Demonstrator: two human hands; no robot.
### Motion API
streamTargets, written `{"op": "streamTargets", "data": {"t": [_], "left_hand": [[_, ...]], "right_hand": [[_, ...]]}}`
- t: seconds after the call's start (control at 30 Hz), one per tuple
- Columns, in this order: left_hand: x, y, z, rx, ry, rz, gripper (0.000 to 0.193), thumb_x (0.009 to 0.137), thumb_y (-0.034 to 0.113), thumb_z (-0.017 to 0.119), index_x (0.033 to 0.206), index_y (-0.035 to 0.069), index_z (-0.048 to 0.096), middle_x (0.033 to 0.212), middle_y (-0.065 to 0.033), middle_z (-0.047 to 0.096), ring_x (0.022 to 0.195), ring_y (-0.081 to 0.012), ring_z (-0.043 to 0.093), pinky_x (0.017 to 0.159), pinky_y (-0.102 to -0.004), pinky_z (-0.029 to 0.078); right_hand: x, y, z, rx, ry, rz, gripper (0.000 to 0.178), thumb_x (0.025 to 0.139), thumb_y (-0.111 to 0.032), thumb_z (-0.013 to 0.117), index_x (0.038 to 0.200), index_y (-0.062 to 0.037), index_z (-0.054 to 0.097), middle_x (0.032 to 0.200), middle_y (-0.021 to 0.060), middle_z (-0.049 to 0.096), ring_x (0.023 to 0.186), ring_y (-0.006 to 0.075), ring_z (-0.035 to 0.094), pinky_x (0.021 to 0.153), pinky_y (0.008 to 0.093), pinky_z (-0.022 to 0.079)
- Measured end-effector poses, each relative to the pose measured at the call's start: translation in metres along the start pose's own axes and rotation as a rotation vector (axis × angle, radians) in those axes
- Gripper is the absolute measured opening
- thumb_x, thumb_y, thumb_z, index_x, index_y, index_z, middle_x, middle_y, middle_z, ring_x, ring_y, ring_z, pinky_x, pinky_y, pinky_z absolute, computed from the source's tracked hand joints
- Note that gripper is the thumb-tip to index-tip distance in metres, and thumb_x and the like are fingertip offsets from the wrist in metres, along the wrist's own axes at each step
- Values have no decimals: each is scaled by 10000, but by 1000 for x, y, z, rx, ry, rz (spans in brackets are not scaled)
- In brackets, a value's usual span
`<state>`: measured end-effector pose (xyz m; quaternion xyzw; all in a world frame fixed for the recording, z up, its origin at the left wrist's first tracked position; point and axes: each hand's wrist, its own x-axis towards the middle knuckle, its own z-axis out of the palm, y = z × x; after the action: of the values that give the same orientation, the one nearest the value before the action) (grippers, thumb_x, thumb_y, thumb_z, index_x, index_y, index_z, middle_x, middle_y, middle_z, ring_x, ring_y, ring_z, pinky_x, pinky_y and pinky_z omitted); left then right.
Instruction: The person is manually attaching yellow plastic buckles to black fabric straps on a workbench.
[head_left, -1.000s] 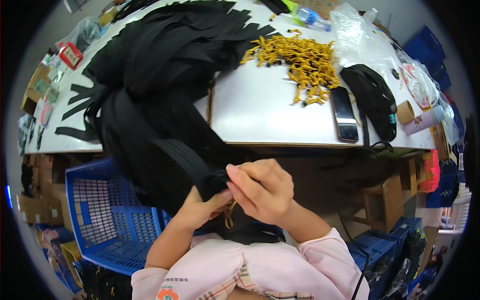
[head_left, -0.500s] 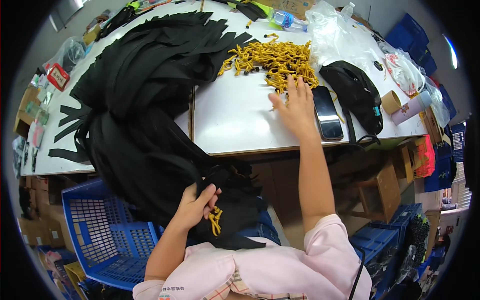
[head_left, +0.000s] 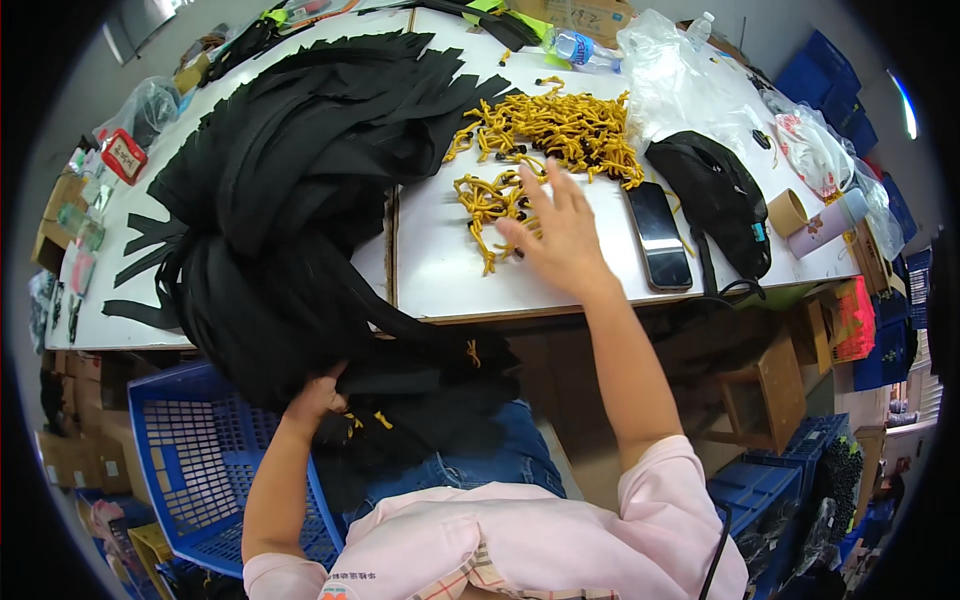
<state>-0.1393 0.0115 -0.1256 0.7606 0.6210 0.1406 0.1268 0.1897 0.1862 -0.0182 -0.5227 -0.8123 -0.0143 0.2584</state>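
Note:
A large bundle of long black fabric strips [head_left: 290,170] spreads over the left of the table and hangs down over its front edge to my lap. My left hand [head_left: 318,396] is closed on the hanging strips by the blue basket; its fingertips are partly hidden in the fabric. A few yellow cords [head_left: 383,421] show on the strips in my lap. My right hand [head_left: 562,235] is open, fingers spread, beside a small cluster of knotted yellow cord loops with black ends [head_left: 490,195]. Behind it lies the bigger heap of yellow cord loops [head_left: 565,125].
Right of my right hand lie a black phone [head_left: 658,236] and a black pouch [head_left: 712,200]. Beyond are clear plastic bags [head_left: 680,80], a water bottle [head_left: 585,50], a cardboard tube [head_left: 786,212] and a pale tumbler [head_left: 828,222]. A blue basket [head_left: 190,470] stands at my left.
My right hand has come left and nearer from the big heap, and a small cluster of cord loops now lies apart from it. My left hand has shifted left along the strips.

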Motion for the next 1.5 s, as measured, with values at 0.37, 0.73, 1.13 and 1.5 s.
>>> {"op": "streamTargets", "data": {"t": [0.37,0.73,1.13,1.5], "left_hand": [[-13,143,-41,-1751,82,-475,289,839,278,471,842,-11,486,645,-103,522,476,-151,490,451,-257,426],[18,167,-61,-1922,-288,-382,243,851,286,452,788,52,443,548,-33,421,403,-86,355,355,-204,307],[8,177,-61,-1790,114,-286,191,740,155,621,773,24,486,703,-44,511,633,-107,516,530,-228,438],[6,178,-51,-1048,497,-13,170,701,33,627,867,31,590,689,-42,538,611,-129,522,555,-223,415]], "right_hand": [[1,1,-4,-23,-205,6,585,785,-509,406,1245,-154,340,1295,165,270,1203,312,236,975,472,143],[-75,-117,-31,643,166,-365,335,650,-26,623,978,4,558,809,117,534,660,228,515,570,284,440],[-98,-121,-46,1544,-465,316,62,787,-25,524,752,18,551,616,38,538,488,60,474,429,175,375],[-112,-119,-29,1479,-215,168,107,749,-18,529,646,2,511,554,39,498,438,59,412,382,188,304]]}}
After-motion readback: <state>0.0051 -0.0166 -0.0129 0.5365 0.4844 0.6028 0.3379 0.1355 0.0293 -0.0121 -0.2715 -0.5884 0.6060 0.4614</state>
